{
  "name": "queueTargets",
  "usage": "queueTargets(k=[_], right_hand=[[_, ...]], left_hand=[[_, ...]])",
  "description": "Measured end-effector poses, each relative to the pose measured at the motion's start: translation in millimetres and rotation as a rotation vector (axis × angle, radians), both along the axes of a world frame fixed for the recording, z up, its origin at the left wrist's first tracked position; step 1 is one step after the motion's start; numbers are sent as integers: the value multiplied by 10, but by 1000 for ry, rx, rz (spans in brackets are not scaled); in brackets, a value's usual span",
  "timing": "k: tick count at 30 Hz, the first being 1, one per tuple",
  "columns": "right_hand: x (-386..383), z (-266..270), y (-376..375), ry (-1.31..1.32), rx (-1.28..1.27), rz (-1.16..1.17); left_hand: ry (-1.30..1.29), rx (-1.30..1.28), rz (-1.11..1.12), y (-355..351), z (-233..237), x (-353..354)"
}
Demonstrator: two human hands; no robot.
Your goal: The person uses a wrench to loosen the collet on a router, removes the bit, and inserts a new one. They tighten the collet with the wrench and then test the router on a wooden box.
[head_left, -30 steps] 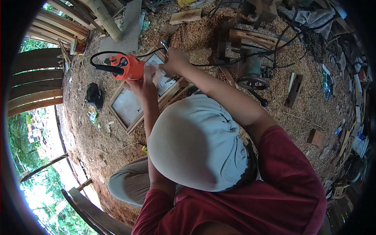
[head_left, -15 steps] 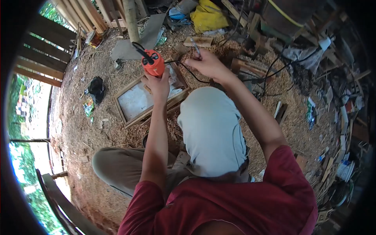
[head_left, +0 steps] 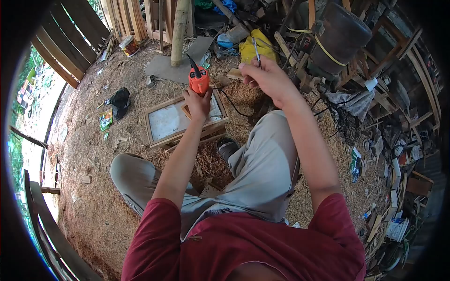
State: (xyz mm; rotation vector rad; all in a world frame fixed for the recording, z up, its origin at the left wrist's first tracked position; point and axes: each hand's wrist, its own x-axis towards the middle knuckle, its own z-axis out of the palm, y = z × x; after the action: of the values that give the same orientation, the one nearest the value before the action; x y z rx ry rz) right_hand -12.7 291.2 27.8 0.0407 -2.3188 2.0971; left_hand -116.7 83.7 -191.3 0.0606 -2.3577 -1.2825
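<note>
My left hand [head_left: 198, 104] is wrapped round an orange corded power tool [head_left: 199, 84], its black cord rising from the top. The tool is held upright over the far side of a shallow wooden frame [head_left: 171, 139] with a white panel [head_left: 164, 123] inside. Part of a small wooden piece [head_left: 185, 111] shows beside my left hand, above the panel. My right hand [head_left: 269, 82] is raised to the right of the frame, fingers closed on a slim pen-like tool [head_left: 256, 49] that points up and away from me.
Wood shavings [head_left: 101, 196] cover the ground. A black cable [head_left: 234, 108] runs right of the frame. Beyond stand a bamboo post [head_left: 179, 33], a grey sheet [head_left: 161, 68] and a yellow sack [head_left: 259, 44]. A black bag [head_left: 120, 102] lies left; scrap wood [head_left: 396, 180] piles up right.
My right hand has lifted away and to the right with the pen-like tool. My left hand and the power tool appear slightly further right. The view has shifted, and my right knee has swung outward.
</note>
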Motion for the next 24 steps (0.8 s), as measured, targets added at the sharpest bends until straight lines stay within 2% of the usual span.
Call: queueTargets(k=[1, 6, 9, 15, 19, 23, 24], right_hand=[[2, -43, -34, 7, -25, 7], [-181, -269, -114, -38, 228, 44], [-504, -497, -123, 141, 383, 165], [-1157, -638, -449, 270, 772, 265], [-1381, -832, -568, 312, 713, 326], [-1411, -949, -692, 426, 734, 307], [-1436, -944, -699, 419, 767, 307]], left_hand=[[12, -3, -1, -3, -30, 7], [-25, -17, 47, 53, -32, 60], [2, -15, 42, 75, -53, 85], [39, 15, 19, 40, -186, 64], [35, -1, 46, 40, -214, 27], [-24, -40, -19, -12, -277, 21], [-61, -33, -47, -13, -113, 77]])
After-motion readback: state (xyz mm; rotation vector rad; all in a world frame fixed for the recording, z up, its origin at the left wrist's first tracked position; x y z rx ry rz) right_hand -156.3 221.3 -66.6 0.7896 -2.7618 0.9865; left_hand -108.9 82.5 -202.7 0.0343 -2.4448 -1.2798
